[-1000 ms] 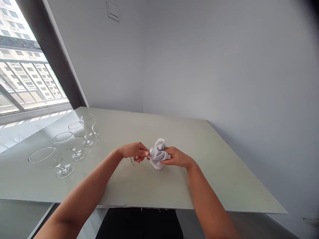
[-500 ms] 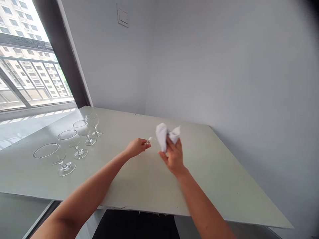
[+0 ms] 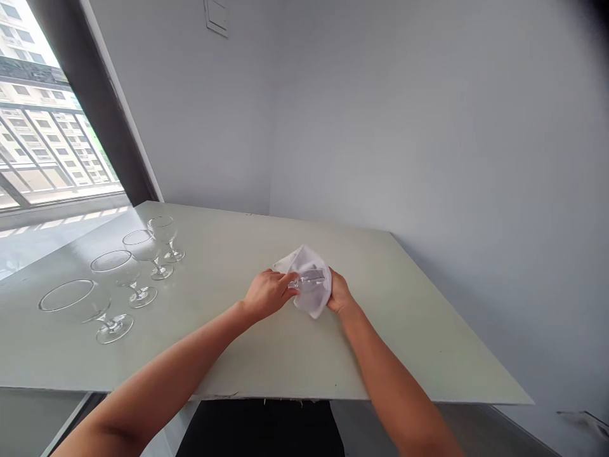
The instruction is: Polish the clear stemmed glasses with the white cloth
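My left hand (image 3: pixel 271 293) is closed around the stem of a stemmed glass (image 3: pixel 311 277), which lies sideways in the air with its bowl toward the right. Against the bowl is a white cloth (image 3: pixel 301 259), and my right hand (image 3: pixel 339 291) grips it at the mouth end. Fingers of the right hand are partly hidden behind glass and cloth; how far the cloth goes into the bowl I cannot tell. Both hands are over the middle of the table.
Several clear stemmed glasses stand upright in a row on the left of the pale table (image 3: pixel 380 343), the nearest glass (image 3: pixel 90 304) close to its front edge. Grey walls border the back and right. A window (image 3: pixel 47 127) with a railing is at the far left.
My right hand has brought the cloth left and onto the glass bowl. My left hand has moved slightly right, still on the stem. The view has shifted a little.
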{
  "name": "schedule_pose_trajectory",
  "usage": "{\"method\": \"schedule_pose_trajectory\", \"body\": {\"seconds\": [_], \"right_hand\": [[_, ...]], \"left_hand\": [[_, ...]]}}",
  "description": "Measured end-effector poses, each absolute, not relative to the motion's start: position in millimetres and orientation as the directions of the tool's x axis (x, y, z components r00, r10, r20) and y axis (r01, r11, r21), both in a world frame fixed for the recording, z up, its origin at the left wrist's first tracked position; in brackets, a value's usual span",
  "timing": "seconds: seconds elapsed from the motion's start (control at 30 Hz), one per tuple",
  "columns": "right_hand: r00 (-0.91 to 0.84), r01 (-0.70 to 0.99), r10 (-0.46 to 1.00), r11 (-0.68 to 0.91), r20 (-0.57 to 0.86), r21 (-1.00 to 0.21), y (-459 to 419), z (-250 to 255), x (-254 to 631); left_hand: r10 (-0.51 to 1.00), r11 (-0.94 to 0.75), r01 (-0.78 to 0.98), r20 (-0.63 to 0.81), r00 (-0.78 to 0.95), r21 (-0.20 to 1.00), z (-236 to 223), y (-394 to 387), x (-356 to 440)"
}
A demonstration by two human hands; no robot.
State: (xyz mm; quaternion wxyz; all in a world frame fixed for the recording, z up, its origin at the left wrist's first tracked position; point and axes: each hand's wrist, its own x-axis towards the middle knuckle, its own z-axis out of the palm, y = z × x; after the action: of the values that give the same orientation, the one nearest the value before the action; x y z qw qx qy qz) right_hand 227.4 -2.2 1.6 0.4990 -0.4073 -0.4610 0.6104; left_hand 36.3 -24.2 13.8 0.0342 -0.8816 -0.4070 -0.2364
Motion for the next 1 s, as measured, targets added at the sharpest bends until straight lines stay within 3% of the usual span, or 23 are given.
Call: {"method": "schedule_pose_trajectory", "body": {"seconds": [0.13,0.3,0.47,0.57,0.67,0.77,0.87,1.0], "right_hand": [[0.006,-0.539,0.998,-0.052,-0.066,-0.841,-11.7,2.8,204.1],[-0.077,-0.467,0.995,-0.095,-0.066,-0.879,-36.1,2.6,172.7],[-0.133,-0.343,0.986,0.048,0.099,-0.938,-46.0,-6.9,160.9],[-0.134,-0.383,0.989,0.000,0.056,-0.924,-43.3,-4.4,165.4],[-0.125,-0.455,0.992,-0.070,-0.015,-0.887,-41.0,2.5,173.9],[-0.239,-0.523,0.966,-0.210,-0.094,-0.826,-42.1,6.1,180.8],[-0.445,-0.496,0.882,-0.390,-0.159,-0.776,-44.6,5.2,183.0],[-0.521,-0.451,0.837,-0.437,-0.169,-0.778,-42.7,2.2,180.9]], "left_hand": [[0.803,-0.549,0.781,0.449,0.393,0.298,13.7,-28.0,42.1],[0.890,-0.415,0.700,0.419,0.179,0.581,11.4,-30.3,49.0],[0.810,-0.428,0.749,0.582,0.069,0.506,3.9,-32.5,55.0],[0.786,-0.468,0.740,0.611,0.099,0.482,4.1,-34.6,56.3],[0.844,-0.513,0.538,0.506,0.177,0.669,10.4,-33.9,54.2],[0.926,-0.275,0.103,0.234,0.297,0.956,18.5,-31.2,49.6],[0.888,0.065,-0.244,0.055,0.456,0.968,23.8,-28.8,44.7],[0.918,0.165,-0.344,-0.017,0.395,0.924,24.9,-24.4,39.8]]}}
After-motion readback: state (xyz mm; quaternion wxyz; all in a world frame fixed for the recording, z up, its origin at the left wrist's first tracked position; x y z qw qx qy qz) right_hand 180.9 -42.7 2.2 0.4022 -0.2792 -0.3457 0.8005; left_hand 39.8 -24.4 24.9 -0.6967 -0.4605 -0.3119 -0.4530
